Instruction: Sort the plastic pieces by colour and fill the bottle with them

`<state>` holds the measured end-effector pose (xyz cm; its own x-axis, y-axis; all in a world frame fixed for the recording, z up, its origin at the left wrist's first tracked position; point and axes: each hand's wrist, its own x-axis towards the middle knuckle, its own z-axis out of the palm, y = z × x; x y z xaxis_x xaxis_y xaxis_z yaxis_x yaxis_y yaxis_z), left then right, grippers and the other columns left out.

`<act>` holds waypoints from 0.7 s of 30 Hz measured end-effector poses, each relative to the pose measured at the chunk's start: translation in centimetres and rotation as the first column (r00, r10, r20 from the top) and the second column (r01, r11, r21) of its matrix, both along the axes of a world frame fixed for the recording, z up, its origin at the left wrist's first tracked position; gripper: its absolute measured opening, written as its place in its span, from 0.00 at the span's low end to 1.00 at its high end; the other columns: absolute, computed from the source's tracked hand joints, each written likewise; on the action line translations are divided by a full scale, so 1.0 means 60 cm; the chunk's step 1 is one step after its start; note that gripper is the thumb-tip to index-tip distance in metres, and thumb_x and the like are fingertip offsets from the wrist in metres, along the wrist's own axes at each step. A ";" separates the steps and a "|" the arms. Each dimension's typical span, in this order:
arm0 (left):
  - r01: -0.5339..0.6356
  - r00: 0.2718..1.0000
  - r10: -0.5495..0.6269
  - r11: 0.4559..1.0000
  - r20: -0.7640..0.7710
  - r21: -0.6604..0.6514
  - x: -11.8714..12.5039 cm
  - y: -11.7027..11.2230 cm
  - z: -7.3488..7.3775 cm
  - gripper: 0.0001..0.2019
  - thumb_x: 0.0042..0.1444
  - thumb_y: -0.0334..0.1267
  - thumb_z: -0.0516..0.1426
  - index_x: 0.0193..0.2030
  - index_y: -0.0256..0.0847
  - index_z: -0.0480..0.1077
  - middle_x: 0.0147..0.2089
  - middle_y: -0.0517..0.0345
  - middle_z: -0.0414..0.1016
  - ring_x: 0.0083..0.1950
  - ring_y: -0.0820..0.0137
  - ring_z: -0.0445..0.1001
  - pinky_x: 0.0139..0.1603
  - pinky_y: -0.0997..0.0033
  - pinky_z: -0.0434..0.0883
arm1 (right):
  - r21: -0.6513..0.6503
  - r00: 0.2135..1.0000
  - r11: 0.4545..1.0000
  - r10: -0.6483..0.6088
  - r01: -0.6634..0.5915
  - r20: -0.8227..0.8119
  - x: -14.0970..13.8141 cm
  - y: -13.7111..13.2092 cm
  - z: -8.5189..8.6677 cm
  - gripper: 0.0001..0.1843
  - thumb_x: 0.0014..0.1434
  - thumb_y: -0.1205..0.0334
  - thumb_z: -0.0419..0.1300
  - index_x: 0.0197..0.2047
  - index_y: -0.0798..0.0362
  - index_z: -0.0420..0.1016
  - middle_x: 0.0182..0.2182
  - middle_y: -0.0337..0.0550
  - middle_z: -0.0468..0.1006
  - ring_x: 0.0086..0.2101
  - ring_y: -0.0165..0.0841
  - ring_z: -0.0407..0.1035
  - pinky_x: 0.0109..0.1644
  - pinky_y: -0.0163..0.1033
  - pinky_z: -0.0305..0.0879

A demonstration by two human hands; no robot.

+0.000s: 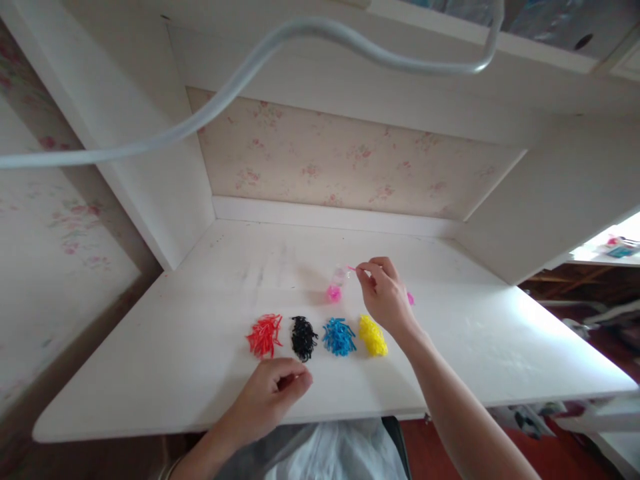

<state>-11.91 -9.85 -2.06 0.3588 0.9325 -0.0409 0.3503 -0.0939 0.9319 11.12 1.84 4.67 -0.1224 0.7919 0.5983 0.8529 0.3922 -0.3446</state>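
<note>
Four small piles of plastic pieces lie in a row on the white desk (150, 347): red (265, 335), black (303, 337), blue (339, 335) and yellow (373, 335). Behind them stands a small clear container (336, 283) with pink pieces at its bottom. My right hand (385, 293) is raised beside the container, its fingers pinched on a thin pink piece (352, 269) right at the container's top. A bit of pink (411, 298) shows behind that hand. My left hand (273, 393) rests near the desk's front edge, fingers curled, in front of the red and black piles.
The desk sits in a white alcove with side panels (165, 167) and a floral back wall (350, 160). A pale cable (240, 73) arcs across the top of the view. A second surface (610, 250) with small objects lies far right.
</note>
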 end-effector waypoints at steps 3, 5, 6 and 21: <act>-0.015 1.000 0.015 1.000 0.016 -0.003 -0.001 0.002 -0.003 0.19 0.60 0.49 0.50 0.27 0.37 0.70 0.23 0.63 0.61 0.27 0.75 0.59 0.26 0.76 0.54 | -0.012 0.982 0.999 -0.032 0.035 0.187 -0.009 0.009 0.010 0.14 0.66 0.59 0.46 0.43 0.50 0.72 0.44 0.44 0.69 0.29 0.27 0.65 0.29 0.33 0.57; -0.023 1.000 0.024 1.000 -0.006 0.019 0.002 0.005 0.002 0.19 0.60 0.48 0.50 0.27 0.37 0.70 0.23 0.62 0.63 0.27 0.74 0.60 0.27 0.76 0.54 | -0.004 0.950 0.999 -0.049 0.053 0.309 -0.011 0.011 0.013 0.14 0.66 0.60 0.45 0.44 0.50 0.71 0.45 0.45 0.69 0.29 0.28 0.65 0.28 0.33 0.54; -0.025 0.999 0.025 0.999 -0.023 0.033 0.003 0.005 0.004 0.18 0.60 0.48 0.50 0.27 0.37 0.71 0.24 0.62 0.64 0.27 0.74 0.61 0.27 0.76 0.55 | 0.004 0.932 0.998 -0.054 0.056 0.359 -0.012 0.013 0.014 0.14 0.66 0.61 0.45 0.44 0.50 0.71 0.45 0.45 0.69 0.30 0.28 0.66 0.27 0.33 0.52; -0.086 0.996 0.086 0.996 -0.010 0.028 0.004 0.008 -0.002 0.18 0.60 0.49 0.49 0.28 0.39 0.70 0.25 0.61 0.65 0.28 0.72 0.63 0.28 0.75 0.57 | -0.047 0.978 0.986 -0.149 0.157 0.144 0.059 -0.002 -0.023 0.16 0.64 0.56 0.47 0.42 0.49 0.75 0.38 0.42 0.74 0.29 0.27 0.67 0.32 0.33 0.58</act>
